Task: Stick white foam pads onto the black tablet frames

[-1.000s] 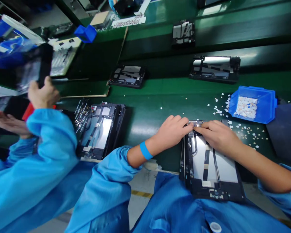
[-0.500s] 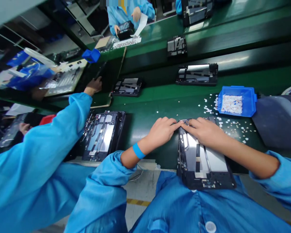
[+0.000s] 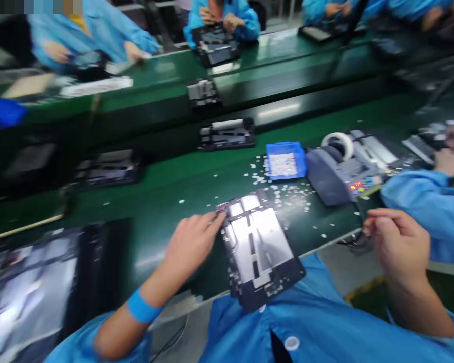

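Observation:
A black tablet frame point(image 3: 261, 252) with silver panels lies at the near edge of the green bench, tilted, its lower end over my lap. My left hand point(image 3: 191, 242) rests on the bench with its fingertips touching the frame's upper left corner. My right hand point(image 3: 399, 244) is lifted off the frame and hangs to the right, past the bench edge, fingers curled with the tips pinched together; whether anything small is between them I cannot tell. The picture is blurred by motion.
A blue tray point(image 3: 285, 160) of small white pieces stands beyond the frame, with white bits point(image 3: 287, 194) scattered around. A grey tape dispenser point(image 3: 340, 164) sits to its right. More frames point(image 3: 227, 133) lie on the belt. A co-worker's sleeve point(image 3: 427, 206) is at right; other people work opposite.
My right hand has left the frame's top edge and swung right, off the bench. The view has swept right, and the frame now lies tilted. My left hand stays at its corner.

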### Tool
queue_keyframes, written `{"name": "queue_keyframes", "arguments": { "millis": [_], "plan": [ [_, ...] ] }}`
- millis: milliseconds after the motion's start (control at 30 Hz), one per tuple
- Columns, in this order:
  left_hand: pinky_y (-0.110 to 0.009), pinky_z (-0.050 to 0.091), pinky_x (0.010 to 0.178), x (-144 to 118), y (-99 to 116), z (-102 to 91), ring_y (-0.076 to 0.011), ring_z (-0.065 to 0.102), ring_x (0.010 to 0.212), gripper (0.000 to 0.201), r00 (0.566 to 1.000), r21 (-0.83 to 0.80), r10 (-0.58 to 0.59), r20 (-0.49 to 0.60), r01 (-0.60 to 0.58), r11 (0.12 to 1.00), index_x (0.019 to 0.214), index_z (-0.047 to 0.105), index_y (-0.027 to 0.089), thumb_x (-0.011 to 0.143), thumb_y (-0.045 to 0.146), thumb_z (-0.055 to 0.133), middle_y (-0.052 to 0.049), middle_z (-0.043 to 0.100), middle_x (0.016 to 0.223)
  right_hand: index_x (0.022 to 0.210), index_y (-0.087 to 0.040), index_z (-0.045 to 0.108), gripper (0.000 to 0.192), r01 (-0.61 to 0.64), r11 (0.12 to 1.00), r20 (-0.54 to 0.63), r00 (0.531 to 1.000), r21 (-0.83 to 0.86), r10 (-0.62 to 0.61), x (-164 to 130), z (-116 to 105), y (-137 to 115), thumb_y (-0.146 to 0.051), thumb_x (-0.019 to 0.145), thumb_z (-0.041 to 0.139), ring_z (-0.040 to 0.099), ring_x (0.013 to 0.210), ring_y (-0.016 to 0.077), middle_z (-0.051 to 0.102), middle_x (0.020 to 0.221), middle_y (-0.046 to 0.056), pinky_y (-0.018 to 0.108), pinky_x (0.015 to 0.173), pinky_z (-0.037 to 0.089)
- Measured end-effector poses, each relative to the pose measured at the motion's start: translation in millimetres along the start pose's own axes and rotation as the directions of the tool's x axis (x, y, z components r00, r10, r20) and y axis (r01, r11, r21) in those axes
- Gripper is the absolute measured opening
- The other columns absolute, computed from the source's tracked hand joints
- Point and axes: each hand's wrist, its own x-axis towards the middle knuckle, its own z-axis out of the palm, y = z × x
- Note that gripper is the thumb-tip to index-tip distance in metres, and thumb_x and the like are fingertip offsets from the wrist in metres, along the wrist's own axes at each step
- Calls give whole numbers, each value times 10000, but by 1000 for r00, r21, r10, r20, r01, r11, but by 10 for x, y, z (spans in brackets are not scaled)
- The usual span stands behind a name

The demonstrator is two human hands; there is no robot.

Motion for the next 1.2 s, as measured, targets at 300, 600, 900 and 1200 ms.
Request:
{"name": "queue_keyframes", "arguments": {
  "millis": [300,600,900,1200],
  "plan": [
    [-433,518,725,177,-118,-96,-318,710,920,416,998,-18,53,-29,-54,998,1275,760,212,1020,257,434,-128,774,1199,897,-172,695,465,-494,820,50,863,289,503,587,-106,488,-508,638,884,527,481,80,676,738,21,172,366,348],
    [-406,548,817,-154,-77,-167,-265,713,920,312,956,-389,-215,-200,124,913,1151,764,214,1020,322,503,-88,793,1049,709,-195,592,355,-481,843,45,873,242,485,374,-9,333,-382,612,877,450,446,56,567,590,-39,153,372,318],
    [-277,552,742,404,729,-196,-150,672,811,316,912,-974,-341,226,224,-48,1160,679,167,865,277,707,-77,739,1007,826,-203,719,246,-124,992,672,733,-22,107,-314,1504,-418,-432,915,697,621,585,155,700,687,27,266,541,498],
    [-301,524,788,86,232,-116,-160,660,842,156,792,-958,-593,142,260,117,911,650,179,970,319,614,-48,738,921,1062,-232,777,239,556,831,815,486,-9,-316,-93,2082,-323,-288,1029,547,732,895,209,802,1017,40,342,800,559]
  ]
}}
